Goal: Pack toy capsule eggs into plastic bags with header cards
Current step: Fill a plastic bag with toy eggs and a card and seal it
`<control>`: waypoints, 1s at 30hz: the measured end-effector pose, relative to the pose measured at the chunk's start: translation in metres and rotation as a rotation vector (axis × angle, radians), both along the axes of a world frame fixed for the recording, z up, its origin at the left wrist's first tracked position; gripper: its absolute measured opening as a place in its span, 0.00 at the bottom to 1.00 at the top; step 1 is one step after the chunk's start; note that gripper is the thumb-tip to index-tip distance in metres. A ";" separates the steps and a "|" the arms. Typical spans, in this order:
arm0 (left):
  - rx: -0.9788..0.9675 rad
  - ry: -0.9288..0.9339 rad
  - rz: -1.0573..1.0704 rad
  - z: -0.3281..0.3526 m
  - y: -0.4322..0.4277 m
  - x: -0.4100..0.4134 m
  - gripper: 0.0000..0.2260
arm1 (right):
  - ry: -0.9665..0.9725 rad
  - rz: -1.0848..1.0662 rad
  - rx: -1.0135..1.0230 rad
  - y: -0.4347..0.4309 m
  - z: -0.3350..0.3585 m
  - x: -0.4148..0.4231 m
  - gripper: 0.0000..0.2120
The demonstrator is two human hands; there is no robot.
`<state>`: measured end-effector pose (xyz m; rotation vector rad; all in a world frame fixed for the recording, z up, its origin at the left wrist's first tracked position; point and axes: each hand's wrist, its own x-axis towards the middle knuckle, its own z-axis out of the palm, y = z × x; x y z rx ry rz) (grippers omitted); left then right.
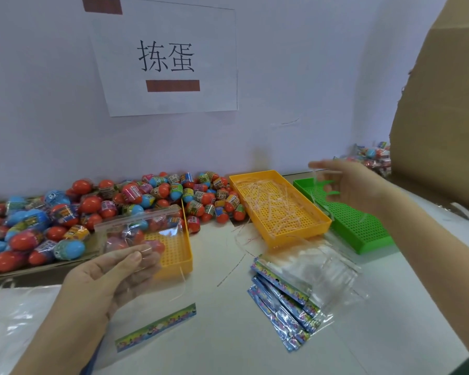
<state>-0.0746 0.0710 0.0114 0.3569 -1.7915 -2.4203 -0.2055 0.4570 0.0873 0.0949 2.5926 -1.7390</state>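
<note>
My left hand point(111, 277) holds a clear plastic bag point(152, 301) up over the table, gripped by its side. The bag hangs upside down, with its colourful header card point(156, 327) at the bottom and its mouth at the top. My right hand point(355, 185) is raised over the green tray point(363, 228) and pinches a thin clear strip point(313, 185) that dangles from its fingertips. A big pile of red and blue toy capsule eggs point(119, 204) lies at the left along the wall. I cannot tell whether any egg is inside the bag.
An orange tray point(279, 209) holds several loose thin strips. Another orange tray point(176, 255) sits behind the held bag. A stack of unfilled bags with header cards point(290, 296) lies at centre right. A cardboard box point(444, 104) stands at the right, with packed bags point(374, 155) behind it.
</note>
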 end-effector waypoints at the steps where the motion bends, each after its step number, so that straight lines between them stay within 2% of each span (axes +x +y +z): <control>1: 0.003 0.000 0.004 0.000 0.001 0.001 0.07 | -0.066 -0.019 -0.072 -0.005 0.006 -0.005 0.18; 2: 0.003 0.001 0.009 0.000 0.002 0.001 0.07 | -0.094 -0.036 0.014 -0.008 0.011 -0.010 0.18; 4: 0.001 -0.003 0.014 0.001 0.003 0.002 0.08 | -0.001 -0.145 0.229 -0.017 0.013 -0.019 0.13; 7: -0.004 0.004 0.012 0.005 0.004 0.004 0.13 | -0.084 -0.034 -0.001 -0.026 0.023 -0.028 0.13; 9: 0.001 0.022 0.021 0.008 0.004 0.005 0.16 | -0.182 0.027 0.012 -0.037 0.031 -0.028 0.14; 10: 0.001 0.026 0.029 0.009 0.003 0.005 0.16 | -0.171 0.018 -0.019 -0.042 0.032 -0.030 0.14; 12: -0.004 0.026 0.039 0.010 0.002 0.006 0.13 | -0.107 -0.013 -0.258 -0.044 0.031 -0.042 0.13; 15: 0.010 0.044 0.051 0.011 0.001 0.007 0.09 | -0.151 0.001 -0.219 -0.054 0.036 -0.040 0.11; 16: 0.010 0.050 0.047 0.012 0.001 0.007 0.09 | -0.185 0.007 -0.363 -0.055 0.038 -0.040 0.09; 17: 0.007 0.055 0.043 0.013 0.001 0.007 0.09 | -0.151 0.008 -0.593 -0.052 0.038 -0.042 0.12; 18: 0.007 0.057 0.046 0.015 0.002 0.008 0.09 | -0.118 0.072 -0.836 -0.047 0.038 -0.047 0.18; 19: 0.011 0.060 0.054 0.015 0.002 0.009 0.09 | -0.147 0.079 -0.920 -0.048 0.041 -0.047 0.24; 20: 0.009 0.060 0.055 0.015 0.003 0.009 0.10 | -0.247 -0.023 -0.719 -0.047 0.041 -0.050 0.29; 22: 0.005 0.053 0.055 0.016 0.004 0.010 0.10 | -0.351 -0.019 -0.386 -0.061 0.047 -0.037 0.30; 23: 0.005 0.048 0.056 0.016 0.004 0.010 0.10 | -0.339 0.014 -0.364 -0.063 0.047 -0.038 0.29; 24: 0.009 0.039 0.057 0.017 0.004 0.010 0.10 | -0.312 0.147 -0.493 -0.055 0.046 -0.039 0.27; 25: 0.016 0.034 0.059 0.017 0.005 0.010 0.09 | -0.279 0.166 -0.678 -0.053 0.047 -0.040 0.29; 26: 0.023 0.036 0.061 0.017 0.006 0.010 0.09 | -0.271 0.119 -0.656 -0.051 0.047 -0.042 0.31; 28: 0.023 0.031 0.056 0.016 0.006 0.010 0.08 | -0.270 -0.058 -0.422 -0.058 0.044 -0.037 0.23; 29: 0.021 0.023 0.055 0.016 0.005 0.009 0.08 | -0.232 -0.120 -0.457 -0.061 0.039 -0.037 0.19; 30: 0.022 0.015 0.055 0.016 0.006 0.009 0.08 | -0.201 -0.073 -0.582 -0.057 0.033 -0.043 0.20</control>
